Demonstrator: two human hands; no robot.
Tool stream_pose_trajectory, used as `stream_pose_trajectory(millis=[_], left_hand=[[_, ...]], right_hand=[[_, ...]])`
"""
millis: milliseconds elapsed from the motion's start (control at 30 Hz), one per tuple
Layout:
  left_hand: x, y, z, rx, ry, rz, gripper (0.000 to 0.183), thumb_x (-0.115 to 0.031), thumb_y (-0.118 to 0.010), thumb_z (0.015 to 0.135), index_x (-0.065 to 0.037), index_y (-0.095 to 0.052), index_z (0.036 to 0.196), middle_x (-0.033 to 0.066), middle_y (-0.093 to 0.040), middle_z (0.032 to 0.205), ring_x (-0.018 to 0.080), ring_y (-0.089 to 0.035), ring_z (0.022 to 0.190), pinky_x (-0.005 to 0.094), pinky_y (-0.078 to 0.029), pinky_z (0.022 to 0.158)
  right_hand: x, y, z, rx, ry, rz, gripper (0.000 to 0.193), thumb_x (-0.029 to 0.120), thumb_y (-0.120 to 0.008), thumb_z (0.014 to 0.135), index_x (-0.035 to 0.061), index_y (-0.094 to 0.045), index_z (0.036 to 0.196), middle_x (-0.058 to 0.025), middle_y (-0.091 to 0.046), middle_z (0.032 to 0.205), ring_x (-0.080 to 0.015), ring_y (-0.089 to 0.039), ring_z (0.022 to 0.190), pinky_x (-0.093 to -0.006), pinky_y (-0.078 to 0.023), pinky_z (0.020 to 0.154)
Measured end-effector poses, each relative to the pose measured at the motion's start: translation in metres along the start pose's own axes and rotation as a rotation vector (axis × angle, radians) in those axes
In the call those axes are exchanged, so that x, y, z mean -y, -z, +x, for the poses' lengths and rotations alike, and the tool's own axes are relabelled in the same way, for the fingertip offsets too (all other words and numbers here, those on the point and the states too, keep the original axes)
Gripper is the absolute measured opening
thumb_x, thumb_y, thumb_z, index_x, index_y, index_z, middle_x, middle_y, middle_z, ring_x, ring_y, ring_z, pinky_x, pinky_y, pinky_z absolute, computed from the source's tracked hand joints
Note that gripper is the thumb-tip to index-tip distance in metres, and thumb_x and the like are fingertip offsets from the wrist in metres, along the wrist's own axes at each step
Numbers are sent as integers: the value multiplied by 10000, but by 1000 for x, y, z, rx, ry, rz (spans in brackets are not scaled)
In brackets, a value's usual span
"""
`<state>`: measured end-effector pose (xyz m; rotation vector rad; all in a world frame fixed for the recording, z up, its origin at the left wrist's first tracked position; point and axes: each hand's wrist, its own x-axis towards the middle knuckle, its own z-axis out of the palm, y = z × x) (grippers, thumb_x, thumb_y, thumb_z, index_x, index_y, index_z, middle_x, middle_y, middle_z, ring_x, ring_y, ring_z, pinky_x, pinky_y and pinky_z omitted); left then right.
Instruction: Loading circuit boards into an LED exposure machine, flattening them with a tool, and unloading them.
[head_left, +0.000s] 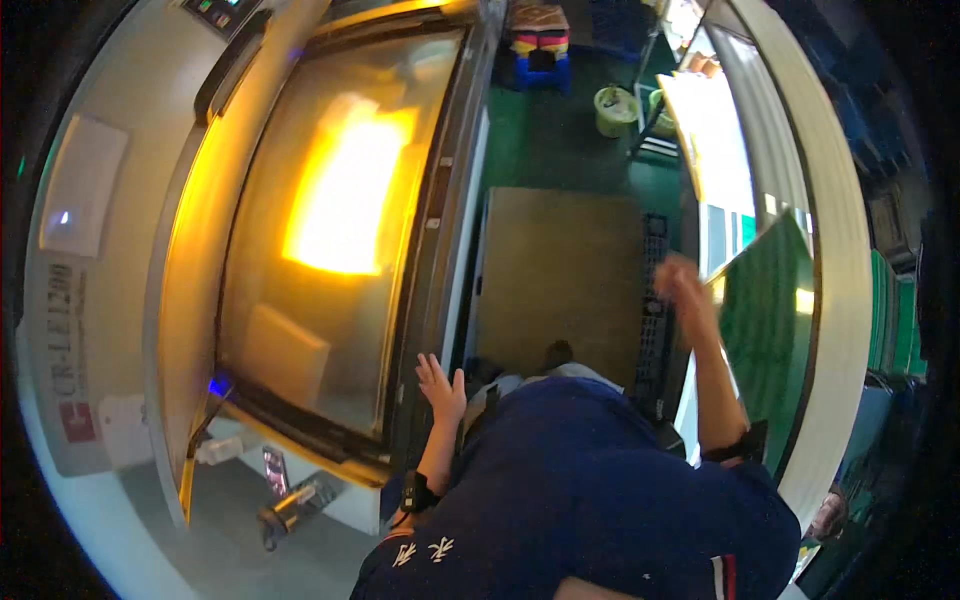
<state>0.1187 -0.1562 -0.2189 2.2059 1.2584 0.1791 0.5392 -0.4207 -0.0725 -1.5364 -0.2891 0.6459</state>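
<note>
My left hand (441,390) is raised beside the near right corner of a machine's dark frame (425,235), with its fingers spread and nothing in them. Inside that frame lies a wide glass-like surface (350,345) with a bright yellow glow on it. To the right, my right hand (686,292) is lifted and smeared by motion, so its fingers do not show clearly. Closest to it is a large, thin green panel (770,320), tilted against a pale upright edge (845,250). Whether the right hand touches the panel, I cannot tell.
A raised lid (180,270) stands along the machine's left side. A metal cylinder (295,505) juts from its front. Ahead, a brown board (560,270) lies on the green floor. Farther off are a pale bucket (615,108) and a blue stool (543,72) with things stacked on it.
</note>
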Motion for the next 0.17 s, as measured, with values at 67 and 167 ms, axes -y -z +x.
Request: stream_pose_trajectory(millis=[67,167], left_hand=[[10,3,-22,-30,162,3,774,-444,-512,963,-25,-182,1523,228,-53,1596,476,-45,1452,670,-101,1096],[44,4,-48,-22,299,105,796,-481,-507,958,-41,-173,1530,189,-33,1609,464,-21,1457,700,-74,1087]], right_hand=[[95,-50,19,47,413,-10,545,225,-656,895,-34,-474,1338,-154,-603,1235,-232,-586,1096,-396,-442,992],[182,-82,27,-26,1120,-4,736,317,-730,839,-35,-398,1394,-185,-552,1291,-287,-549,1169,-451,-375,1065]])
